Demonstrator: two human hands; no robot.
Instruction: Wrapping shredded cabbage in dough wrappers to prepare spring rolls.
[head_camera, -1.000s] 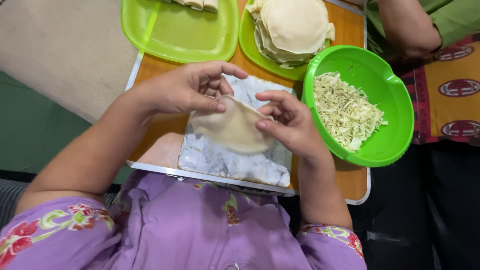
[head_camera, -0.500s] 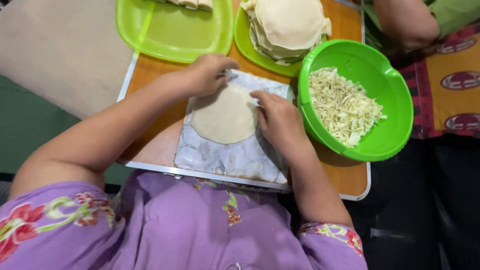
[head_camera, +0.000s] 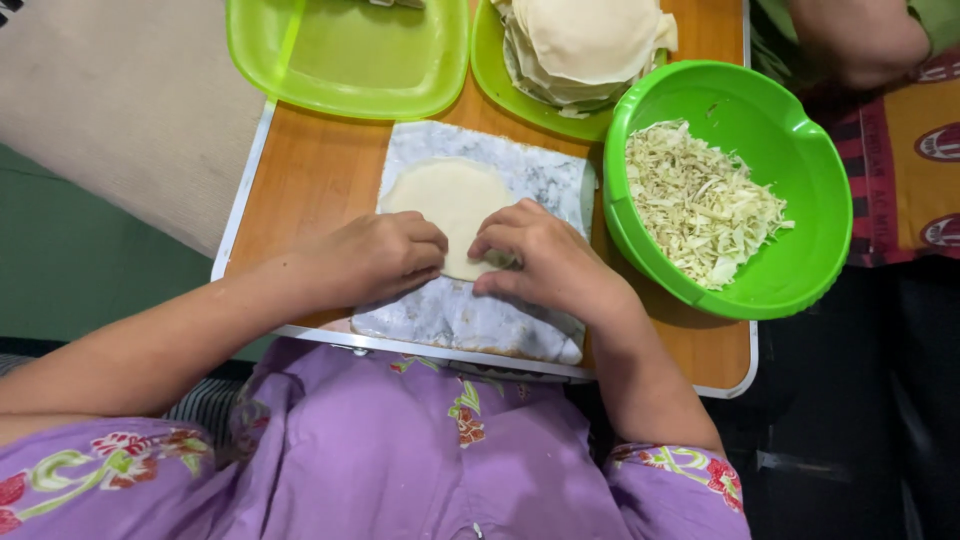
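Both hands are down on the wrapper (head_camera: 452, 205), fingers curled and bunched together at its near edge. The left hand (head_camera: 375, 258) presses the near-left rim with fingers bent under; the right hand (head_camera: 535, 258) has its fingertips pinched on the near-right rim. Whether the edge is lifted or just pressed flat is hard to tell from here. The wrapper is a thin, pale, smooth round of dough, so no real long axis; it lies flat, its free side pointing away toward the plates. It sits on a marbled grey-white mat (head_camera: 470, 310), rectangular and slightly crinkled, on the orange wooden surface (head_camera: 310, 175) with its pale metal edging. Just beyond, a stack of wrappers (head_camera: 585, 45) rests on a lime plastic plate (head_camera: 500, 85), beside a glossy lime tray (head_camera: 350, 60). To the right, a round green bowl (head_camera: 800, 270) holds pale shredded filling (head_camera: 700, 200).
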